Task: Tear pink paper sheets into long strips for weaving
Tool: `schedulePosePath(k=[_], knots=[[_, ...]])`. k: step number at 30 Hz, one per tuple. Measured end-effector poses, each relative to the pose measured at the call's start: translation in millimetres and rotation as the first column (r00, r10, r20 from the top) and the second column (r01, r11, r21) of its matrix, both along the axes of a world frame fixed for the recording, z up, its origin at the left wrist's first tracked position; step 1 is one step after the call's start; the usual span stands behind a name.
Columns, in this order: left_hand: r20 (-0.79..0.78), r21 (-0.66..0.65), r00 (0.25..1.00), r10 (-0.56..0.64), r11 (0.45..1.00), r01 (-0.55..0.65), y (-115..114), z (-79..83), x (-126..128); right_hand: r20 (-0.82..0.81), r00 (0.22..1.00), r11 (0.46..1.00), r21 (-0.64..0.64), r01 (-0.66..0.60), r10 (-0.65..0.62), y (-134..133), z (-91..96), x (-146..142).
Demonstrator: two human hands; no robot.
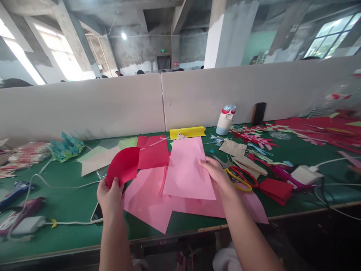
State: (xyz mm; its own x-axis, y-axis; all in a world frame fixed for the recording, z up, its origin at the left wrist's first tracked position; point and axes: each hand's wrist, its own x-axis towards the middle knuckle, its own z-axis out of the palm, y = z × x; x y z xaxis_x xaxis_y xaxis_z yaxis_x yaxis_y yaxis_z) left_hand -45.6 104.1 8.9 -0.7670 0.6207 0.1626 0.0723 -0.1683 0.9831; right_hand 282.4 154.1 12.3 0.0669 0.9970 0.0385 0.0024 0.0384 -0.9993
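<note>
My left hand [108,194] pinches a curved piece of red paper [123,164] by its lower left edge, lifted off the table. My right hand [216,170] grips a sheet of pink paper [188,169] at its right edge, thumb on top. Under and beside that sheet lie more pink paper [149,199] and a flat red sheet [153,152]. Yellow-handled scissors [238,180] and red-handled scissors [251,175] rest just right of my right wrist. A phone [97,213] is partly hidden behind my left forearm.
A white bottle [225,120] and a dark upright phone-like object [258,113] stand by the white partition [113,107]. Yellow folded paper [187,132] lies at the back. White chargers [306,176] with cables, a red folded paper [276,190] and teal paper foliage [67,147] lie at the sides.
</note>
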Motion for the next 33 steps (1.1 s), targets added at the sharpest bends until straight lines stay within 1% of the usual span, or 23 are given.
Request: schedulePosePath(k=[3, 7, 10, 13, 16, 18, 22, 26, 30, 33], knots=[[0.170, 0.121, 0.985, 0.030, 0.991, -0.051, -4, 8.7, -10, -0.026, 0.998, 0.998, -0.009, -0.060, 0.060, 7, -2.3, -21], [0.284, 0.223, 0.958, 0.032, 0.970, -0.099, -12, 18.3, -22, -0.047, 0.984, 0.984, -0.040, -0.174, 0.172, 23, -8.2, -63], [0.323, 0.245, 0.946, 0.033, 0.963, -0.117, -18, 21.8, -28, -0.033, 0.966, 0.962, -0.091, -0.257, 0.255, 33, -10.5, -97], [0.340, 0.243, 0.941, 0.012, 0.965, -0.100, -23, 24.6, -29, -0.010, 0.952, 0.940, -0.154, -0.303, 0.305, 39, -11.6, -127], [0.345, 0.236, 0.939, -0.015, 0.969, -0.071, -29, 27.2, -30, 0.015, 0.936, 0.916, -0.211, -0.340, 0.351, 40, -12.9, -148], [0.347, 0.232, 0.938, -0.022, 0.971, -0.063, -31, 28.3, -30, 0.031, 0.926, 0.901, -0.249, -0.356, 0.375, 39, -14.3, -157], [0.354, 0.218, 0.935, -0.036, 0.975, -0.045, -32, 28.8, -30, 0.025, 0.916, 0.871, -0.319, -0.373, 0.401, 39, -16.6, -161], [0.360, 0.187, 0.930, -0.069, 0.982, 0.001, -30, 28.2, -27, -0.003, 0.918, 0.859, -0.352, -0.371, 0.396, 41, -17.5, -150], [0.367, 0.128, 0.924, -0.107, 0.990, 0.063, -27, 27.0, -24, -0.008, 0.943, 0.876, -0.367, -0.313, 0.334, 43, -16.8, -129], [0.378, 0.053, 0.906, -0.192, 0.981, 0.185, -27, 27.0, -22, -0.026, 0.963, 0.906, -0.335, -0.260, 0.267, 39, -11.3, -112]])
